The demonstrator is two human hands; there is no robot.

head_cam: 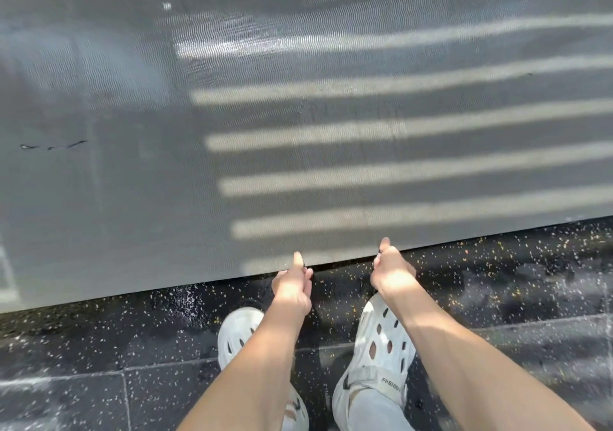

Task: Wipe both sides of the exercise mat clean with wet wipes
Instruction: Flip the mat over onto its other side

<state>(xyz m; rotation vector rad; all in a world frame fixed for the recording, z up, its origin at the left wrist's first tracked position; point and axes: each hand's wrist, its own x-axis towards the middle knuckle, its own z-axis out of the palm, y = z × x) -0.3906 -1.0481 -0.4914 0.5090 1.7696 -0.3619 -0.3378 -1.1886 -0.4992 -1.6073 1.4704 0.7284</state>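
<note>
A large grey exercise mat (132, 165) with a fine ribbed texture lies flat across the dark floor and fills most of the view. Stripes of sunlight fall over its right half. My left hand (293, 284) pinches the mat's near edge, thumb on top and fingers underneath. My right hand (391, 269) grips the same edge a little to the right, with its thumb on the mat. The edge between the two hands is lifted slightly off the floor. No wet wipe is visible.
The floor is dark speckled tile (514, 281) with grout lines. My two feet in white perforated clogs (384, 341) stand just behind the mat's near edge. A small white speck (167, 6) and short dark marks (53, 146) sit on the mat's left part.
</note>
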